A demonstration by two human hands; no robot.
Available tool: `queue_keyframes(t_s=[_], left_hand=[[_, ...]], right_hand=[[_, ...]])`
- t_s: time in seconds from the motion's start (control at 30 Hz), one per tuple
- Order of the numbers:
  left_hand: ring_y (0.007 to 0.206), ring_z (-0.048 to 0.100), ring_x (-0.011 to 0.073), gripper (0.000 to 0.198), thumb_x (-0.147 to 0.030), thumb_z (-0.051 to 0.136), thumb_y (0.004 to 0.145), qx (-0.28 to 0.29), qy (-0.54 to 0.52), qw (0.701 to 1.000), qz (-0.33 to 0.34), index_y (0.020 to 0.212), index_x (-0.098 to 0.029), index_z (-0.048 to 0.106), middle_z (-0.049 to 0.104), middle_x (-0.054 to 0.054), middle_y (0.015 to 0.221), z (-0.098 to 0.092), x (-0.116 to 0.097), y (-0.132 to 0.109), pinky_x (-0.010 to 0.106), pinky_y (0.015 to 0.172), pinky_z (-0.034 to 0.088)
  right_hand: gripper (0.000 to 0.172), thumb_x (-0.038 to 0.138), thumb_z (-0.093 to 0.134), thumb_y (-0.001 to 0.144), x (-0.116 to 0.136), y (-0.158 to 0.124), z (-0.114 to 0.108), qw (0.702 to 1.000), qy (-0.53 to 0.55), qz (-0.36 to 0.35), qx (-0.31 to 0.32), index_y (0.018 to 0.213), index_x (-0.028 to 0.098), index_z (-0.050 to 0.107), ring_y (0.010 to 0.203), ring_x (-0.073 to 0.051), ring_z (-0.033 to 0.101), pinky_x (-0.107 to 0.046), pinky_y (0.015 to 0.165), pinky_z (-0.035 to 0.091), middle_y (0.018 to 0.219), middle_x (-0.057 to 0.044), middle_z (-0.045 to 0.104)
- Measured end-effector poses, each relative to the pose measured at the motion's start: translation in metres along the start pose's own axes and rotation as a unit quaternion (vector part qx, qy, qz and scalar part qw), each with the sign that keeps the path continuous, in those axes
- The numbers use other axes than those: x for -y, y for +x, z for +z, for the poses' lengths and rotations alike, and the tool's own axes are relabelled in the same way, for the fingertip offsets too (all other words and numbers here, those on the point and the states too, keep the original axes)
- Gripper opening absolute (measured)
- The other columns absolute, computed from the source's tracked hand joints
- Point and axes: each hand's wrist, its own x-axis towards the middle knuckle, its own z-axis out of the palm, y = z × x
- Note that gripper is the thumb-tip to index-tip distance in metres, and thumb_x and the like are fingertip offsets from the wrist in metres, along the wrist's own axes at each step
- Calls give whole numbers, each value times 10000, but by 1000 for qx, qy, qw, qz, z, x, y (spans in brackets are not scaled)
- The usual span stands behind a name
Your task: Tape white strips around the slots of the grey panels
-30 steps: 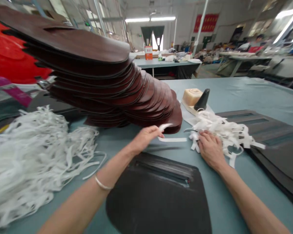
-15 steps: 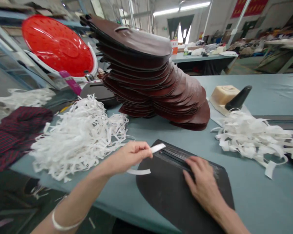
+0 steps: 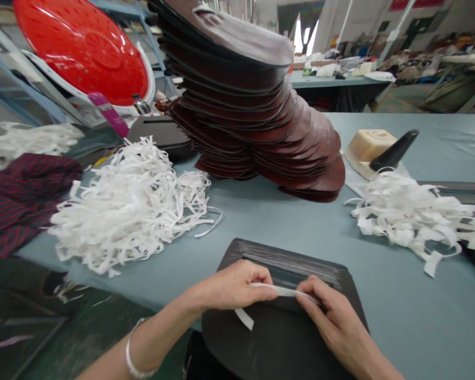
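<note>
Both hands pinch one white strip (image 3: pixel 285 291), stretched between them over a dark, rounded flat panel (image 3: pixel 277 338). My left hand (image 3: pixel 241 285) is closed on the strip's left part, and a loose end hangs below that hand. My right hand (image 3: pixel 330 311) grips the other end between thumb and fingers. Just beyond the strip, the panel has a long slot (image 3: pixel 279 274) and a scuffed, greyish band along its far edge. The fingertips partly hide the slot.
A tangled heap of white strips (image 3: pixel 130 206) lies to the left, a smaller pile (image 3: pixel 411 211) to the right. Behind stands a tall leaning stack of brown leather-like pieces (image 3: pixel 257 116). A beige block (image 3: pixel 372 145) with a black handle-like piece (image 3: pixel 396 150) sits at back right.
My right hand has left the panel's surface and now grips the strip's other end. My left hand has brought the strip nearer and rightward. The panel has shifted nearer and turned slightly.
</note>
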Motion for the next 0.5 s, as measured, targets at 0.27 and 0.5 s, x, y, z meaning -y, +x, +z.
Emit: queue_keyframes(t_s=[0.27,0.5], left_hand=[[596,455,109,271,-395,495,836,-155,31,987,-18,781,-158,615,541,-20,645,-32,35,-7,211,539,318],[565,515,123,239,-377,532,775,-295,64,950,-84,746,-160,628,607,-8,625,-31,57,15,219,516,323]], right_hand=[[384,601,458,824,-42,-8,-43,977,-51,185,-96,848,242,591,669,-160,558,-250,599,413,721,4,620],[462,660,443,760,-63,-3,-40,956,-120,224,-145,817,242,632,526,-143,543,-236,487,395,588,21,610]])
